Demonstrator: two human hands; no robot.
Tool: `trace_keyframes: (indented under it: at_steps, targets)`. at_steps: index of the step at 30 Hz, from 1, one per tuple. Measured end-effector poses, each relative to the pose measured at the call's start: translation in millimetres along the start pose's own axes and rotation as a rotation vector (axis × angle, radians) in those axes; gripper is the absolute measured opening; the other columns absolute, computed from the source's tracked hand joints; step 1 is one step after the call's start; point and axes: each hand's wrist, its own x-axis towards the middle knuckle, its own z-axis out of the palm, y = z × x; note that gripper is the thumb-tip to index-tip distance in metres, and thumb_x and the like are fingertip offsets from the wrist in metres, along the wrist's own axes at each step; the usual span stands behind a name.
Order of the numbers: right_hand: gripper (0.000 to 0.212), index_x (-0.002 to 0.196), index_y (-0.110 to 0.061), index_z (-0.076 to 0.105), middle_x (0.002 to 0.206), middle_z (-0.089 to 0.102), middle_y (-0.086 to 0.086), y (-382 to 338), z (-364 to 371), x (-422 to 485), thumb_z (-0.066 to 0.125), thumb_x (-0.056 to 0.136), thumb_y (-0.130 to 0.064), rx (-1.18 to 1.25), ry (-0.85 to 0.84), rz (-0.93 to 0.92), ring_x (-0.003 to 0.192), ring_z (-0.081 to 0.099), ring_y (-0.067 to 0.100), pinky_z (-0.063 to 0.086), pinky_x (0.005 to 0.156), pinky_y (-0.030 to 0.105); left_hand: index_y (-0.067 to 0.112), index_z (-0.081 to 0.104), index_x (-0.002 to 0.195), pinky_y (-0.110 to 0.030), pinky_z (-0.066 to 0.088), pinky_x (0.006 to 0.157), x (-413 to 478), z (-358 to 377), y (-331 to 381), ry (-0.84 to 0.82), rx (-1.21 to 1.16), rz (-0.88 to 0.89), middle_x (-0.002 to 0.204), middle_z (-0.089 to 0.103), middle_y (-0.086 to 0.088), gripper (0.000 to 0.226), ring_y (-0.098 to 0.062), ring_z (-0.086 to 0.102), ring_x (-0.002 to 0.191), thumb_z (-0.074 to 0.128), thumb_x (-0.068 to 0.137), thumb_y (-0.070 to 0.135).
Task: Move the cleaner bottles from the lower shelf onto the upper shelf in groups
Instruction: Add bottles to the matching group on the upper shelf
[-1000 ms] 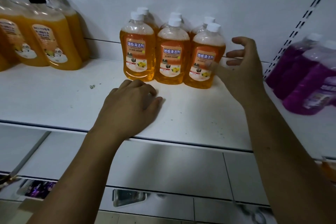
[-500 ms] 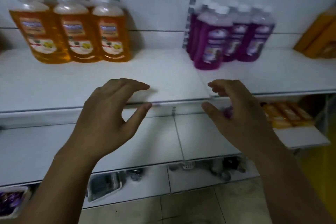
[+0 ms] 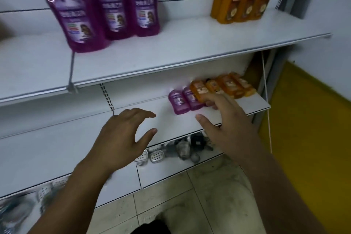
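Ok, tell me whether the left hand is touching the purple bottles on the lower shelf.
Apart. The head view shows bare lower shelf between the left hand and the nearest purple bottle.

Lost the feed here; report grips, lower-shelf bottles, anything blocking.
Left grip open, empty. Right grip open, by the lower-shelf bottles, none held yet. Nothing in the way.
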Motion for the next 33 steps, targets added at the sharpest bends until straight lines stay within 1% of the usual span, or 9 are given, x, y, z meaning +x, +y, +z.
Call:
trace_keyframes:
  at_steps: [7, 12, 17, 19, 22, 25, 29, 31, 33]
  targets:
    - [0.046, 0.138, -0.029, 0.054, 0.133, 0.057, -0.005, 83, 17, 66, 0.065, 0.098, -0.048, -0.012, -0.07, 0.038, 0.119, 0.054, 0.015, 0.052, 0.101, 0.045, 0.035, 0.062, 0.136, -0.041, 0.055, 0.096, 85, 79, -1, -0.124, 0.049, -0.007, 0.133, 0.068, 0.011, 0.051, -0.014, 0.065, 0.117, 0.044, 0.097, 0.063]
    - [0.049, 0.14, -0.029, 0.052, 0.133, 0.057, -0.004, 142, 32, 110, 0.062, 0.098, -0.052, -0.04, -0.168, 0.095, 0.117, 0.056, 0.016, 0.049, 0.092, 0.034, 0.034, 0.061, 0.137, -0.037, 0.056, 0.091, 156, 139, -14, -0.23, 0.074, -0.079, 0.131, 0.068, 0.01, 0.052, -0.016, 0.068, 0.113, 0.046, 0.096, 0.063]
    - [0.053, 0.136, -0.034, 0.052, 0.129, 0.055, -0.006, 205, 73, 136, 0.066, 0.092, -0.059, 0.138, -0.201, 0.291, 0.108, 0.061, 0.017, 0.056, 0.089, 0.043, 0.026, 0.055, 0.141, -0.032, 0.053, 0.098, 199, 197, -22, -0.337, -0.16, -0.442, 0.135, 0.064, -0.001, 0.054, -0.018, 0.065, 0.118, 0.065, 0.096, 0.055]
    - [0.062, 0.138, -0.032, 0.052, 0.132, 0.055, -0.002, 229, 96, 148, 0.07, 0.086, -0.063, 0.163, -0.193, 0.322, 0.116, 0.059, 0.022, 0.055, 0.092, 0.042, 0.02, 0.051, 0.143, -0.032, 0.051, 0.101, 211, 220, -23, -0.337, -0.307, -0.607, 0.14, 0.061, -0.005, 0.061, -0.022, 0.062, 0.123, 0.07, 0.094, 0.052]
    - [0.08, 0.148, -0.03, 0.043, 0.145, 0.048, 0.006, 261, 133, 171, 0.076, 0.083, -0.063, 0.118, -0.201, 0.325, 0.133, 0.048, 0.028, 0.049, 0.103, 0.043, 0.011, 0.046, 0.145, -0.031, 0.047, 0.094, 228, 259, -31, -0.311, -0.467, -0.764, 0.136, 0.06, -0.006, 0.067, -0.025, 0.062, 0.12, 0.076, 0.093, 0.041]
    - [0.087, 0.154, -0.035, 0.034, 0.16, 0.035, 0.009, 284, 168, 198, 0.075, 0.082, -0.065, 0.071, -0.211, 0.255, 0.146, 0.034, 0.035, 0.042, 0.114, 0.053, 0.01, 0.036, 0.153, -0.043, 0.054, 0.102, 246, 292, -44, -0.204, -0.647, -0.921, 0.141, 0.061, -0.015, 0.083, -0.032, 0.065, 0.121, 0.08, 0.09, 0.041]
    - [0.061, 0.149, -0.044, 0.048, 0.163, 0.029, 0.007, 299, 204, 203, 0.062, 0.092, -0.064, -0.136, -0.269, 0.133, 0.147, 0.027, 0.039, 0.026, 0.119, 0.053, 0.012, 0.049, 0.134, -0.048, 0.06, 0.095, 262, 320, -44, 0.013, -0.887, -1.05, 0.126, 0.067, -0.011, 0.081, -0.032, 0.07, 0.109, 0.086, 0.075, 0.054]
    - [0.046, 0.141, -0.043, 0.057, 0.156, 0.036, 0.009, 305, 211, 193, 0.062, 0.096, -0.054, -0.141, -0.194, 0.096, 0.142, 0.032, 0.038, 0.03, 0.118, 0.053, 0.009, 0.056, 0.117, -0.046, 0.062, 0.09, 265, 327, -43, 0.067, -0.901, -1.093, 0.116, 0.069, -0.009, 0.06, -0.031, 0.071, 0.105, 0.086, 0.082, 0.046]
    - [0.039, 0.132, -0.039, 0.065, 0.149, 0.043, 0.009, 310, 211, 184, 0.068, 0.094, -0.047, -0.087, -0.123, 0.077, 0.136, 0.034, 0.036, 0.036, 0.114, 0.052, 0.003, 0.069, 0.116, -0.041, 0.062, 0.083, 264, 336, -45, 0.092, -0.879, -1.104, 0.111, 0.074, -0.012, 0.054, -0.03, 0.073, 0.099, 0.087, 0.082, 0.041]
